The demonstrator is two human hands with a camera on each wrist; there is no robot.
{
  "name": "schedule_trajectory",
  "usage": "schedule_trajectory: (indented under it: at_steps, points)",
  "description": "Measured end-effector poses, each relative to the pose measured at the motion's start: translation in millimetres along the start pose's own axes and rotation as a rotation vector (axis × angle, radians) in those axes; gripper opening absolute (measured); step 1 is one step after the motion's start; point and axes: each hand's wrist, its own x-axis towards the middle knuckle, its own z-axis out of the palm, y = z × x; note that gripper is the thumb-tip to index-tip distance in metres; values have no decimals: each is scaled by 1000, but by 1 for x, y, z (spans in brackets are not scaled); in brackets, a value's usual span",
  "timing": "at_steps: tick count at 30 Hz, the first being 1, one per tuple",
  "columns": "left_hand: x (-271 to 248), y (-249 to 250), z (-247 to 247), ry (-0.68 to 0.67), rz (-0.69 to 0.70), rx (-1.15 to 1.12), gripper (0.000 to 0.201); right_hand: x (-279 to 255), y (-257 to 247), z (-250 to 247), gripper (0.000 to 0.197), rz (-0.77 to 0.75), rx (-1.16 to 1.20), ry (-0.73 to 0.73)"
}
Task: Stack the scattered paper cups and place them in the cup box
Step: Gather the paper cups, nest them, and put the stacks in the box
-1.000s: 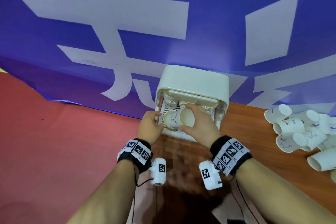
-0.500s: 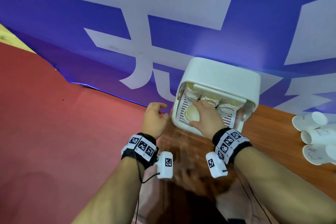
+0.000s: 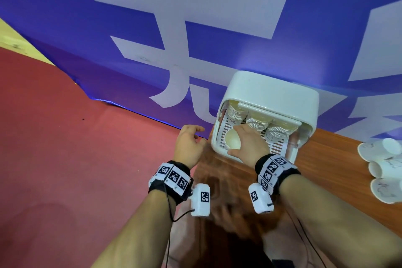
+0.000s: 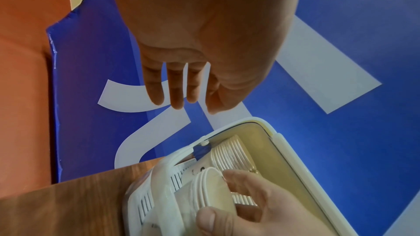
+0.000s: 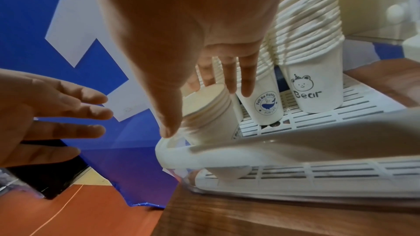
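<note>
The white cup box (image 3: 269, 95) stands open at the table's left end, with three tall cup stacks (image 3: 257, 123) along its back. My right hand (image 3: 236, 140) reaches into its front left corner and grips a short stack of paper cups (image 3: 232, 142) by the rim, standing mouth up on the slotted tray (image 5: 318, 119). The right wrist view shows my thumb and fingers round this short stack (image 5: 209, 114), next to a whale-print stack (image 5: 265, 103) and a Bear-print stack (image 5: 318, 87). My left hand (image 3: 200, 135) hovers left of the box, fingers (image 4: 175, 87) straight, holding nothing.
Several loose paper cups (image 3: 382, 167) lie on their sides at the right of the wooden table (image 3: 326, 169). A blue banner (image 3: 108, 17) hangs right behind the box. The table's left edge is beside the box, with red floor (image 3: 65, 159) below.
My left hand has let go of the short cup stack and drawn away to the left. My right hand has carried the stack down into the box's front left corner.
</note>
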Motion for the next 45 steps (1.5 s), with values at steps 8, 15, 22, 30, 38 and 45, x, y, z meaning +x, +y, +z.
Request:
schedule_trajectory:
  at_steps: [8,15,22,30,38,45]
  points:
    - [-21,38,3,-6,84,27,28,-42,12,-34,64,-3,138,82]
    - [-53,111,57,-118,218,40,29,-112,68,-91,45,40,211,191]
    - [-89,184,144,-191,331,53,25,-190,162,-128,37,168,339,298]
    - [-136,265,278,-386,377,50,28,-282,303,-151,37,400,408,373]
    - [-181,310,387,-509,383,121,29,-354,419,-156,45,543,390,391]
    - [-206,313,445,-525,367,155,27,-381,483,-135,70,562,213,145]
